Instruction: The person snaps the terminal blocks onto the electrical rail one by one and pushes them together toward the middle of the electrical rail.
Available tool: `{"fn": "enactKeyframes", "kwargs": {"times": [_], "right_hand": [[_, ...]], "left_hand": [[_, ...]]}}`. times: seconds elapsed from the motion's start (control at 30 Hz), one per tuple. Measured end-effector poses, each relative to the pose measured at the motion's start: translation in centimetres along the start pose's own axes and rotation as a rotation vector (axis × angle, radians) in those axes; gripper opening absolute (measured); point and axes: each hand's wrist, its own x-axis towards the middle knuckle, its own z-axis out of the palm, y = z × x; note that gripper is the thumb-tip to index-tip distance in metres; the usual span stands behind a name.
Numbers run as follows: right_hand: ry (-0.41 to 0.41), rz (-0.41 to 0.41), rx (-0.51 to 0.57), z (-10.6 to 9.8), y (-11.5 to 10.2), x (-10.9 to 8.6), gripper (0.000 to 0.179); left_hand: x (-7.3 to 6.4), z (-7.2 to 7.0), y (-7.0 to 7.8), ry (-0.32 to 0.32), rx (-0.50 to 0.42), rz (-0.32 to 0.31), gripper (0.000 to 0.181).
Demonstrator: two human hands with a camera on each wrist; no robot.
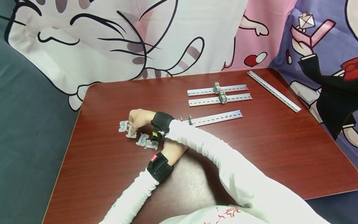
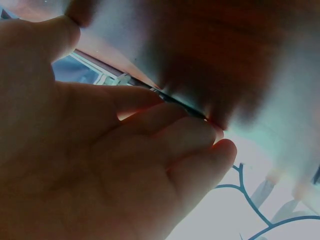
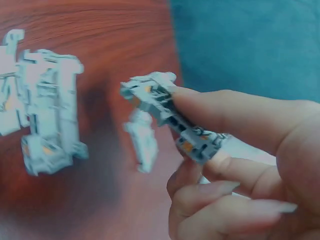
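Note:
My right hand (image 1: 141, 119) reaches across to the left side of the table and pinches a grey terminal block (image 3: 172, 120) between thumb and fingers. Close by in the right wrist view lie another terminal block (image 3: 142, 142) and a pair of blocks (image 3: 52, 110), the second partly cut off by the frame edge. From the head, one loose block (image 1: 123, 126) shows left of that hand and two more blocks (image 1: 143, 139) nearer me. My left hand (image 2: 125, 150) is low over the table under the right forearm, fingers extended together, holding nothing visible.
A slotted metal DIN rail (image 1: 218, 119) with small parts on it lies past my right forearm. Two shorter-looking rails (image 1: 204, 91) behind it carry clustered blocks (image 1: 222, 97). Another rail (image 1: 274, 91) lies slanted at the far right. A printed curtain (image 1: 179, 37) hangs behind the table.

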Motion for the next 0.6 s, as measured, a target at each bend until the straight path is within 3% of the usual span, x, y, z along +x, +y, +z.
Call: {"fn": "enactKeyframes", "kwargs": {"times": [0.1, 0.2, 0.33, 0.47, 0.6], "right_hand": [[0.067, -0.006, 0.067, -1.5, 0.8, -1.7, 0.042], [0.099, -0.006, 0.137, -2.7, 1.9, -3.5, 0.023], [0.115, -0.005, 0.378, -3.9, 4.0, -6.0, 0.011], [0.185, 0.004, 0.647, -4.7, 6.5, -9.1, 0.008], [0.297, 0.036, 0.741, -5.5, 9.9, -12.6, 0.008]], "left_hand": [[0.1, -0.3, -0.1, -0.038, 0.093, 0.031, 0.041], [0.2, -0.5, 0.0, -0.135, 0.092, -0.025, 0.057], [0.6, -0.6, 0.1, -0.231, 0.049, -0.088, 0.079], [1.2, -0.6, 0.1, -0.401, -0.019, -0.141, 0.082], [1.6, -0.6, 0.0, -0.533, -0.084, -0.188, 0.084]]}}
